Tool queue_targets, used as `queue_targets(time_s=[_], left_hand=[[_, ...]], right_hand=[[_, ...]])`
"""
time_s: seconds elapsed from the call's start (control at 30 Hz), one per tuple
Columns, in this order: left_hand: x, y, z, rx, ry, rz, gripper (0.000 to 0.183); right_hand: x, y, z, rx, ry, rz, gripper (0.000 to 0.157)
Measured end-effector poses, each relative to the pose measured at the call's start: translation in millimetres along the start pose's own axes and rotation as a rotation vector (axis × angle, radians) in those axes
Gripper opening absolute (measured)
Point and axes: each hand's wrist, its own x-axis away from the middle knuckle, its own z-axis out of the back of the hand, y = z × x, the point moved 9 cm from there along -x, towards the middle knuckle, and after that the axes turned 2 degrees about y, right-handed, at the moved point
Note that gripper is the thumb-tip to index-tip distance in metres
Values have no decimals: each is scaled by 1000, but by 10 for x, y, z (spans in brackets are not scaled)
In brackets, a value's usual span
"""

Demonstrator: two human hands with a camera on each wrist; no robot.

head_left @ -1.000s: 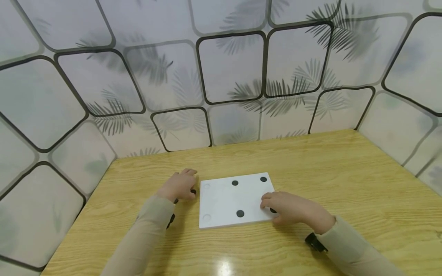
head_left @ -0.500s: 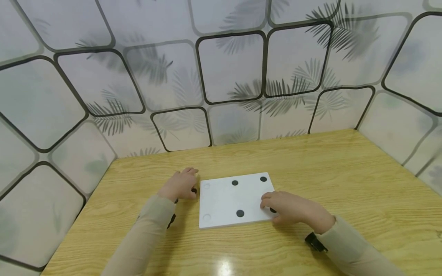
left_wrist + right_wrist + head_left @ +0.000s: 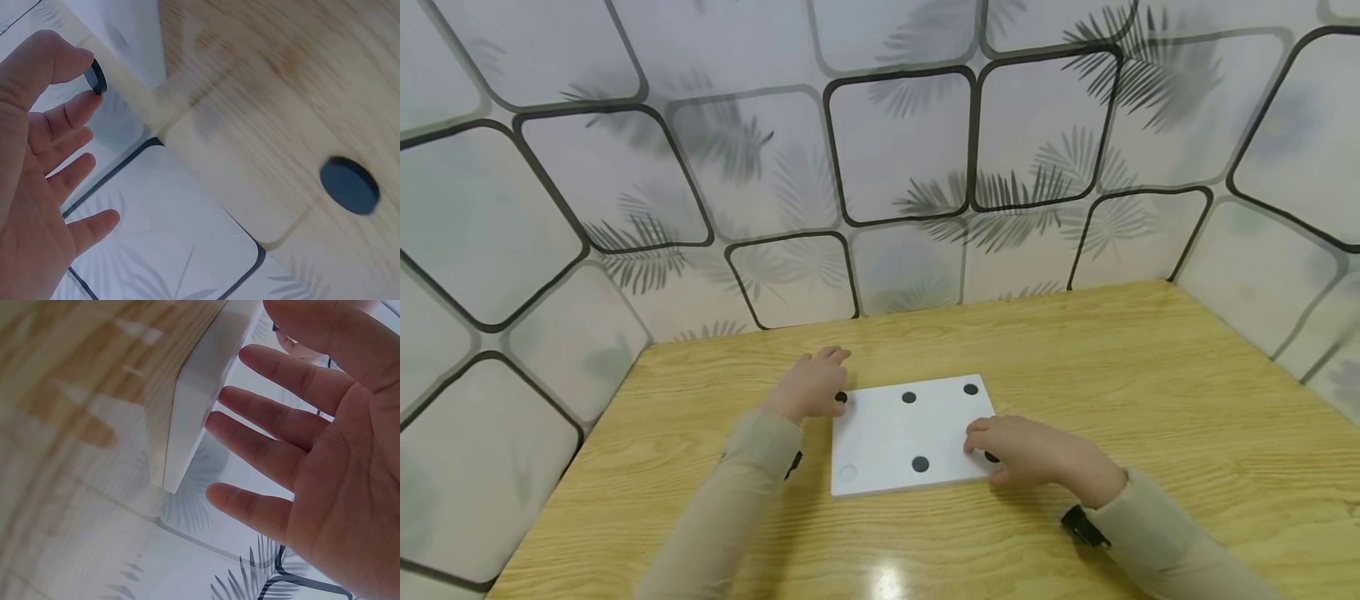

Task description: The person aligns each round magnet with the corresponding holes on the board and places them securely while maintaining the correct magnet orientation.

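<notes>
A white board [image 3: 891, 442] lies on the wooden table, with black discs such as the back-middle disc [image 3: 909, 397] and the front-middle disc [image 3: 921, 464] set on it. My left hand [image 3: 808, 388] pinches one black disc [image 3: 96, 77] between thumb and index finger, its other fingers spread. That hand is over the board's back left corner. At the front left corner shows a bare round recess [image 3: 847, 473]. My right hand [image 3: 1026, 450] rests at the board's right edge with fingers fairly straight, partly covering a black disc [image 3: 992, 457].
Another black disc [image 3: 350, 185] lies on the table in the left wrist view; in the head view it is not visible. A patterned wall covering [image 3: 910, 150] rises behind the table [image 3: 1075, 358] and along both sides.
My left hand has moved right and away from me, bringing the pinched disc from beside the board to over its back left corner. My right hand and the board have stayed put.
</notes>
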Motion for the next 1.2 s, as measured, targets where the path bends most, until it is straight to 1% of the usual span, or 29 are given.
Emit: queue_targets(time_s=[0.17,0.27,0.37,0.53,0.63,0.87,1.07,1.2], left_hand=[[-35,73,38,5,1,-4,26],[-57,86,29,-9,-4,-3,26],[-82,95,5,-20,-3,-11,25],[-112,85,-74,-33,-23,-2,26],[-110,87,-93,-30,-32,2,25],[-92,97,-83,-18,-50,13,24],[-94,77,-93,-20,-61,42,25],[-88,74,-102,-26,-70,48,25]], right_hand=[[-5,-1,-10,12,5,16,30],[-8,-1,-10,22,9,23,30],[-11,2,-13,21,7,21,30],[-13,6,-19,13,-2,10,30],[-14,10,-16,9,-3,1,30],[-15,23,-23,-1,-6,-11,30],[-12,12,3,4,8,8,30],[-9,4,1,5,7,15,29]])
